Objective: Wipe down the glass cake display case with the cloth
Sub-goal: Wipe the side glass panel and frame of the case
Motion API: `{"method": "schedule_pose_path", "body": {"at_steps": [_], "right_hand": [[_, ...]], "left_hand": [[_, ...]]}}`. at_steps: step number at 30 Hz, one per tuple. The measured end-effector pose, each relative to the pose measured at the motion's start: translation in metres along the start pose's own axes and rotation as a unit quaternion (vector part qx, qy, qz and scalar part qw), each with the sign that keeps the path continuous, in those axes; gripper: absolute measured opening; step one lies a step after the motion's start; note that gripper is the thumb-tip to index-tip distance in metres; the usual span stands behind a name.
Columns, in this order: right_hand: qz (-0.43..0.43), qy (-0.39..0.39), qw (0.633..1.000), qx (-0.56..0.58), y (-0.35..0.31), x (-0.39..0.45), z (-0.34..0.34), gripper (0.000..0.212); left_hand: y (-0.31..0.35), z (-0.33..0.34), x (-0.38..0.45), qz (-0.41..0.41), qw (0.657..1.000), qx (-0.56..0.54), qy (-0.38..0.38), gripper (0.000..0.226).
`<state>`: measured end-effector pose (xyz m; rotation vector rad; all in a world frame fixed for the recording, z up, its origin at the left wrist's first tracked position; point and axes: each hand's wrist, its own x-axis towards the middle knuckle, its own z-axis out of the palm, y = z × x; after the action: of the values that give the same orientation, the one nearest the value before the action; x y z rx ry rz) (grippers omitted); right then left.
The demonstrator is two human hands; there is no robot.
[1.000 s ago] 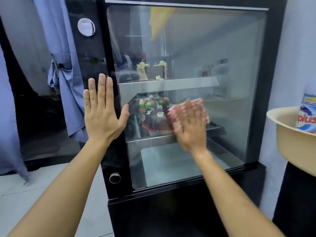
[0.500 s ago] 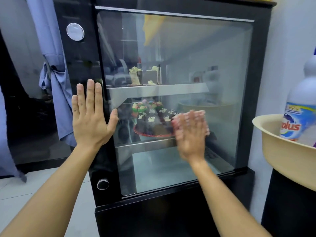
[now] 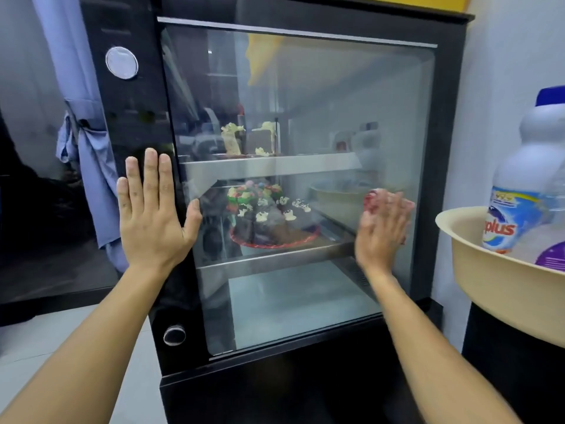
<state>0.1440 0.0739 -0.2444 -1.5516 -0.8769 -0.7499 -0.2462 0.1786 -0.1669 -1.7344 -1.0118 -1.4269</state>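
A: Mid-wipe on the glass cake display case (image 3: 305,96), right side of the pane, middle-shelf height. Cloth (image 3: 371,199) pinned under the right hand (image 3: 382,231), fingers flat.

B: Left hand (image 3: 153,215) spread flat on the black frame, gripping nothing. Next probably sweeping across, pressure kept even.

Place: small cake shop/bakery.
Evidence: glass display case (image 3: 305,96) w/ decorated cake (image 3: 269,215) on shelf; tiled floor (image 3: 33,341).

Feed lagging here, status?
Left hand flat on case frame. Right hand presses cloth on glass, right side. Nothing blocking.
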Motion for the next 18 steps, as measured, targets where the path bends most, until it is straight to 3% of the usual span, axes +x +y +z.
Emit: {"method": "schedule_pose_path", "body": {"at_steps": [3, 4, 5, 6, 7, 9, 10, 11, 13, 15, 18], "right_hand": [[0.243, 0.027, 0.967, 0.071, 0.016, -0.019, 0.004, 0.071], [0.285, 0.044, 0.956, 0.054, 0.010, -0.043, 0.010, 0.071], [0.267, 0.043, 0.962, 0.019, -0.003, -0.073, 0.017, 0.071], [0.179, 0.008, 0.984, -0.003, -0.021, -0.100, 0.021, 0.070], [0.027, -0.063, 0.997, -0.021, -0.039, -0.119, 0.023, 0.067], [-0.278, -0.112, 0.954, -0.027, -0.073, -0.105, 0.025, 0.061], [-0.350, -0.098, 0.931, -0.021, -0.089, -0.078, 0.022, 0.062], [-0.360, -0.077, 0.930, -0.019, -0.101, -0.046, 0.018, 0.064], [-0.260, -0.020, 0.965, 0.003, -0.100, 0.019, 0.013, 0.063], [-0.106, 0.037, 0.994, 0.014, -0.065, 0.071, 0.003, 0.062], [0.098, 0.049, 0.993, 0.040, -0.004, 0.090, -0.017, 0.061]], "left_hand": [[0.000, 0.003, -0.001, 0.004, 1.000, 0.001, 0.013, 0.077], [0.000, 0.003, -0.001, 0.004, 1.000, 0.003, 0.016, 0.077], [0.000, 0.003, -0.001, 0.004, 1.000, 0.004, 0.017, 0.077], [0.000, 0.003, -0.002, 0.003, 1.000, 0.003, 0.014, 0.077], [0.001, 0.002, -0.002, 0.005, 1.000, 0.000, 0.008, 0.077], [0.000, 0.001, -0.001, 0.004, 1.000, -0.002, 0.007, 0.077], [0.000, 0.001, -0.001, 0.005, 1.000, -0.003, 0.006, 0.078], [0.000, 0.000, -0.001, 0.007, 1.000, -0.004, 0.007, 0.078], [-0.001, 0.000, -0.001, 0.009, 1.000, -0.006, 0.012, 0.078], [-0.001, 0.000, -0.001, 0.007, 1.000, -0.005, 0.013, 0.077], [-0.002, 0.001, -0.001, 0.013, 1.000, -0.006, 0.014, 0.077]]}}
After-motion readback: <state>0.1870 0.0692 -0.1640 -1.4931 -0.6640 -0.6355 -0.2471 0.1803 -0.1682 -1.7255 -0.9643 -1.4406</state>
